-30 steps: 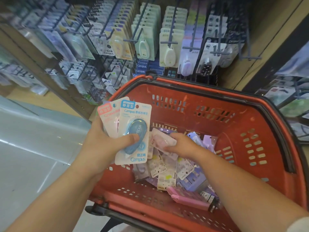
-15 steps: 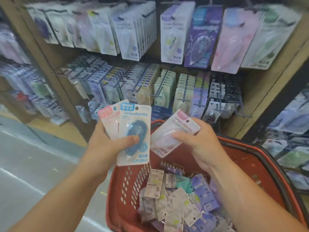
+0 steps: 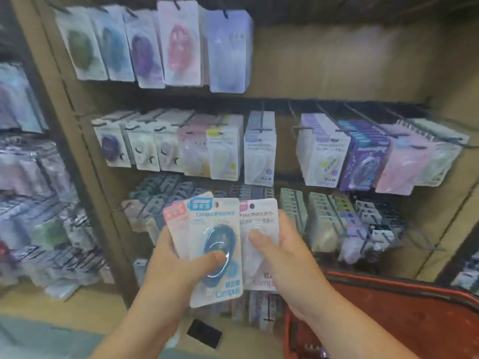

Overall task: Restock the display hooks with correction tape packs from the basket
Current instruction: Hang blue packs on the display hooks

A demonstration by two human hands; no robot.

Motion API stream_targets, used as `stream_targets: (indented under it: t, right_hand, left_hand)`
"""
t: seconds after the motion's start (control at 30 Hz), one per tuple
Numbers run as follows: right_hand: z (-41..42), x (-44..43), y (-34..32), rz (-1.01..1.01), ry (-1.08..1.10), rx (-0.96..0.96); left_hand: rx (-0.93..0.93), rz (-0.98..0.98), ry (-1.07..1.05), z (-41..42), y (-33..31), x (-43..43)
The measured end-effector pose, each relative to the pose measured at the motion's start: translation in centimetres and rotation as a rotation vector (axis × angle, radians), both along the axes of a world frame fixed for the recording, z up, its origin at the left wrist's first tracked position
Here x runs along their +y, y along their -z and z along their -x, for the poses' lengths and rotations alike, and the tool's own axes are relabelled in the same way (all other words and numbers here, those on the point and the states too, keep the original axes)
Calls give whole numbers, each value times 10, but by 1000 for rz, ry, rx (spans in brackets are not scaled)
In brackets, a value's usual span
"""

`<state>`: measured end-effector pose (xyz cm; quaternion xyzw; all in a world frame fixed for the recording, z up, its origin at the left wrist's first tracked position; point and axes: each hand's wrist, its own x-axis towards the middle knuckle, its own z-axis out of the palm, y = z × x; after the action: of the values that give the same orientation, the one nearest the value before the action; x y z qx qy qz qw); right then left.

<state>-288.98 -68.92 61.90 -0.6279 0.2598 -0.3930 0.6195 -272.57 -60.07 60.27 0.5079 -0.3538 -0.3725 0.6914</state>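
Observation:
My left hand (image 3: pixel 166 265) grips two correction tape packs: a blue Campus pack (image 3: pixel 215 244) in front, thumb pressed on its blister, and a pink-labelled pack (image 3: pixel 175 216) fanned behind it. My right hand (image 3: pixel 280 257) holds a third pack with a pink tag and clear blister (image 3: pixel 259 218) upright, right beside the blue one. Both hands are raised in front of the display hooks (image 3: pixel 261 128), which carry rows of hanging tape packs. The red basket (image 3: pixel 388 304) shows only its rim at the lower right.
A wooden shelf upright (image 3: pixel 77 141) stands to the left, with another rack of hanging packs (image 3: pixel 33 203) beyond it. Bare hook arms (image 3: pixel 363 115) jut out at the middle right. A small black object (image 3: pixel 204 334) lies on the floor below.
My view has lifted from the basket to the shelves. My right hand took a pink-tagged pack out of the basket and brought it up beside the packs in my left hand.

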Motion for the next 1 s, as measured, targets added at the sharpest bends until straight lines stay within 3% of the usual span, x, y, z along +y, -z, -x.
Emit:
stream_targets:
  t: [0.23,0.5,1.0]
  right_hand:
    - [-44,10,-56,142,64,28]
    - [-46,-19,-103,224,184,-123]
    - [-39,-113,-155,384,199,-191]
  left_hand:
    - [-79,103,111,-69,-52,-11]
    - [-88,253,170,-93,-103,-48]
    - [-263,485,92,-113,-152,-121]
